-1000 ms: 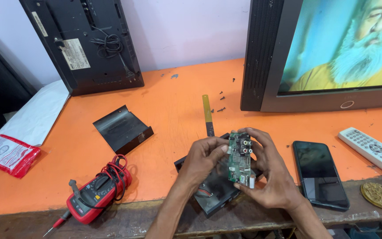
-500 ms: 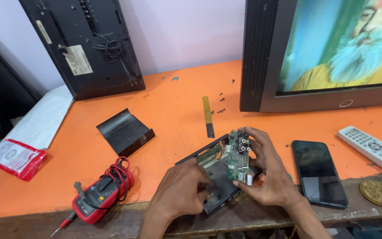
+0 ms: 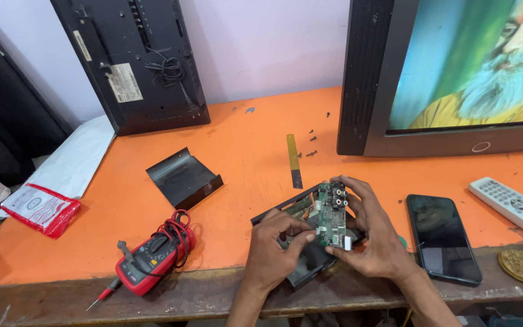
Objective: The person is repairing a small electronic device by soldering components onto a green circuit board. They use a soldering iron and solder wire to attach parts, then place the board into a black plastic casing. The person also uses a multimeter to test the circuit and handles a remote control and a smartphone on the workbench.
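Note:
A small green circuit board (image 3: 332,215) with round sockets at its top stands upright in my right hand (image 3: 375,236), which grips it by its right edge. My left hand (image 3: 275,247) pinches the board's lower left edge with thumb and forefinger. Under both hands lies a flat black device case (image 3: 307,265) at the front of the orange table (image 3: 243,157); most of the case is hidden by my hands.
A red multimeter (image 3: 152,255) with coiled leads lies front left, a black metal cover (image 3: 184,177) behind it. A dark phone (image 3: 442,237), a grey remote (image 3: 511,208) and a brass disc (image 3: 520,266) lie right. A television (image 3: 455,72) stands back right, a black panel (image 3: 137,60) back left.
My left hand dropped lower onto the case, then came back up to pinch the board's lower left edge. The board stays upright in my right hand.

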